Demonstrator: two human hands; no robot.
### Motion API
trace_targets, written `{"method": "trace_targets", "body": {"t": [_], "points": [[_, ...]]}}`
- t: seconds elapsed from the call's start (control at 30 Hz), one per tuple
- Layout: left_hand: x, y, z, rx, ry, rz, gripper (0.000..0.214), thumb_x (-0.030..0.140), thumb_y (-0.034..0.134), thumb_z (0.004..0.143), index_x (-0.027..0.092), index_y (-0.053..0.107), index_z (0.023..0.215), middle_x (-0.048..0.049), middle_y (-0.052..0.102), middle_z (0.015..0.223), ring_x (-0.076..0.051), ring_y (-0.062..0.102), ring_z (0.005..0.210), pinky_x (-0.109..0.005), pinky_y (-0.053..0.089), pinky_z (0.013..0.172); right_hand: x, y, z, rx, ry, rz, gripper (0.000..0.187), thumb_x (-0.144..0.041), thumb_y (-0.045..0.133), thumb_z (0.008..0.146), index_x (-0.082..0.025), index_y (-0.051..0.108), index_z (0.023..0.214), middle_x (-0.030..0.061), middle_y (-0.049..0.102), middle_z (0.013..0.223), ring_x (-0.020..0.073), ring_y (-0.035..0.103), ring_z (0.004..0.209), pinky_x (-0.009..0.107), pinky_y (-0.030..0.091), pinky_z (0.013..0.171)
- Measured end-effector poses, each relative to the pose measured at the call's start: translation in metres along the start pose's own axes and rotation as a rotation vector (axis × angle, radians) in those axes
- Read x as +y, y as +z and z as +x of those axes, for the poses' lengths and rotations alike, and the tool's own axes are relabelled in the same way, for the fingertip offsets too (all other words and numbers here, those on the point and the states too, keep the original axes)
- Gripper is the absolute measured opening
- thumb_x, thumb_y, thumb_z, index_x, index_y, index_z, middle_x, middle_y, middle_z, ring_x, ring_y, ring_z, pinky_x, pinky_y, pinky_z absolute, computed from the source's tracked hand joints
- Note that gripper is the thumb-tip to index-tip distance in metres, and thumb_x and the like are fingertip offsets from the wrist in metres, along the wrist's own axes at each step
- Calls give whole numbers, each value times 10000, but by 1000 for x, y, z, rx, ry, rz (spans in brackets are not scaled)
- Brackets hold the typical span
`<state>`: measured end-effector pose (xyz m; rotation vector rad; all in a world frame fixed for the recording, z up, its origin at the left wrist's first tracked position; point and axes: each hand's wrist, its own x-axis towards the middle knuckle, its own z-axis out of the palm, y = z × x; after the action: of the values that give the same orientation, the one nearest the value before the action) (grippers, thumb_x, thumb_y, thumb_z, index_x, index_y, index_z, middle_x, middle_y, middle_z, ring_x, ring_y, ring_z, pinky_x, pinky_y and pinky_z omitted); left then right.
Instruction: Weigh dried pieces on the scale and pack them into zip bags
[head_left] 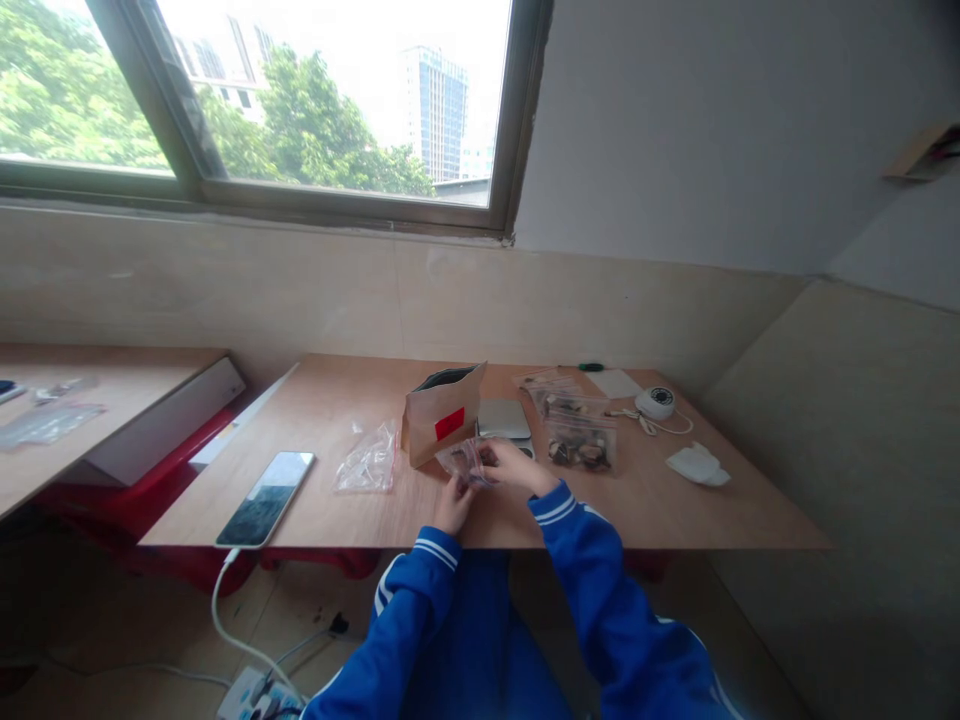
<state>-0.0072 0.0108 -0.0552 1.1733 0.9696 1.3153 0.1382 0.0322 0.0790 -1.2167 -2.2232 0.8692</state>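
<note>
Both my hands meet over the near middle of a wooden table [337, 400], holding a small clear plastic bag [466, 461] with dark bits inside. My left hand [453, 505] pinches the bag's lower edge, and my right hand [510, 465] grips its right side with fingers curled. Just behind the bag stands a brown paper pouch [442, 412] with a red label, its top open. A small silver scale [504, 420] sits right of the pouch.
Empty clear bags [367, 458] lie left of the pouch, and a phone [265, 497] on a white cable lies near the table's left front edge. Filled clear bags [579, 440], a round white device [655, 402] and a white mask [697, 465] lie to the right. A second table [112, 390] stands at the left.
</note>
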Motion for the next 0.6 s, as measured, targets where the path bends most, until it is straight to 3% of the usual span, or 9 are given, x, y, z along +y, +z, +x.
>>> {"method": "trace_targets", "body": {"t": [0.13, 0.3, 0.6], "points": [[-1, 0, 3, 31, 5, -23, 433, 436, 721, 657, 153, 624, 970, -117, 688, 1051, -295, 613, 1048, -442, 441, 962, 4, 0, 0, -15, -45, -44, 313, -215, 746, 691, -170, 678, 993, 92, 659, 1018, 245, 601, 948, 357, 467, 836], [2, -1, 3, 46, 0, -48, 436, 447, 733, 636, 150, 635, 939, -118, 695, 1020, -296, 624, 1020, -446, 443, 956, 2, -3, -6, -130, -29, 63, 241, -174, 699, 717, -161, 695, 958, 55, 685, 900, 185, 618, 776, 282, 475, 707], [14, 2, 0, 46, -46, -91, 466, 494, 776, 562, 145, 659, 848, -105, 721, 916, -297, 649, 943, -459, 462, 925, 8, 0, -11, 23, 7, 181, 292, -204, 751, 645, -173, 671, 924, 36, 665, 896, 190, 607, 816, 287, 469, 721]]}}
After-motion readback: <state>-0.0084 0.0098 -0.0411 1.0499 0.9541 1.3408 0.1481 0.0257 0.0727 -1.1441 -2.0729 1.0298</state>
